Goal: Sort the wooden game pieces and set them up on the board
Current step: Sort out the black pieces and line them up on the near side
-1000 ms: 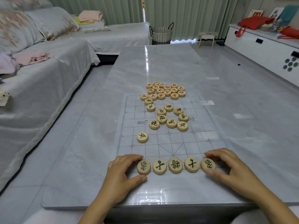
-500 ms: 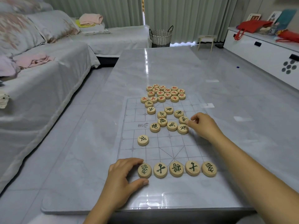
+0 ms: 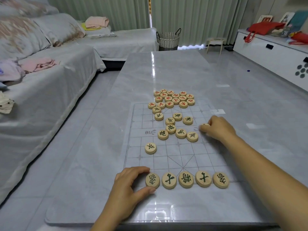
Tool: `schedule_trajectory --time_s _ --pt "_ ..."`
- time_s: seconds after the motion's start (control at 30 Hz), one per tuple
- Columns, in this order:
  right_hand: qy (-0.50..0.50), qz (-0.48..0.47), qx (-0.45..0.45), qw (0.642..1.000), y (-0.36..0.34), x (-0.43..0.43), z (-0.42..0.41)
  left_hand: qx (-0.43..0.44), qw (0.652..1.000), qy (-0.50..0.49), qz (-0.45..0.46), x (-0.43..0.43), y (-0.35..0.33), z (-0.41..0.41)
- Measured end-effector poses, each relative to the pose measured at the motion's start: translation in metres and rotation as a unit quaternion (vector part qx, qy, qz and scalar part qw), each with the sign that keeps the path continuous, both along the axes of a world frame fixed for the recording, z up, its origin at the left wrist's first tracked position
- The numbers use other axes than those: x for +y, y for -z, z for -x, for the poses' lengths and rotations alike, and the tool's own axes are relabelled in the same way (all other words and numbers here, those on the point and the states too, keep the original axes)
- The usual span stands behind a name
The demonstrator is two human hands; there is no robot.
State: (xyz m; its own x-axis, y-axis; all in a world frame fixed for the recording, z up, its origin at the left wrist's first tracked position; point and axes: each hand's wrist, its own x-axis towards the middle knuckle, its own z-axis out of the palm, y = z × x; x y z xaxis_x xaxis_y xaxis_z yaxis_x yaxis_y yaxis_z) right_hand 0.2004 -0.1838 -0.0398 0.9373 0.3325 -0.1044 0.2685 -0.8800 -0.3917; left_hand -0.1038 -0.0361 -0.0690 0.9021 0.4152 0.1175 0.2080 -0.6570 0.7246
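A clear gridded board (image 3: 188, 152) lies on the grey table. Along its near edge stands a row of several round wooden pieces with green characters (image 3: 186, 179). My left hand (image 3: 128, 185) pinches the leftmost piece of that row (image 3: 152, 180) between fingers and thumb. My right hand (image 3: 216, 128) is out at the board's right side, fingers curled round a wooden piece (image 3: 205, 125) lifted off the board. Loose green-marked pieces (image 3: 175, 127) lie mid-board, one apart at the left (image 3: 150, 148). Red-marked pieces (image 3: 173, 98) cluster at the far edge.
A covered sofa (image 3: 41, 90) with folded cloths runs along the left. A woven basket (image 3: 168, 38) and small stool (image 3: 215, 43) stand beyond the table's far end. A white cabinet (image 3: 273, 54) with red bags is at the right. The table's near edge (image 3: 150, 225) is close.
My right hand left the near row, reached out to the loose green pieces and picked one up, drawing it slightly to the right. My left hand stayed on the leftmost piece.
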Motion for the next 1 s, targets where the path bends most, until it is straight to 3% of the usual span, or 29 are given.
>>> schedule_trajectory --time_s 0.1,0.33,0.43,0.63,0.83,1.0 --pt "-0.019 -0.034 -0.034 0.999 0.006 -0.037 0.011 0.004 0.999 -0.024 0.04 0.001 0.002 0.001" --pt "-0.055 -0.089 -0.07 0.992 0.017 -0.098 0.059 -0.053 0.968 -0.072 0.235 0.002 -0.005 -0.003" --pt "-0.058 -0.117 -0.087 0.988 0.024 -0.103 0.064 -0.068 0.955 -0.116 0.264 0.009 -0.01 -0.01" --pt "-0.069 -0.131 -0.079 0.986 0.027 -0.104 0.063 -0.024 0.981 -0.145 0.122 0.031 -0.017 -0.042" --pt "-0.07 -0.132 -0.09 0.985 0.028 -0.104 0.062 0.069 0.991 -0.113 -0.019 0.027 -0.015 -0.081" --pt "-0.08 -0.132 -0.085 0.984 0.027 -0.104 0.064 0.07 0.989 -0.114 -0.057 0.038 -0.009 -0.095"
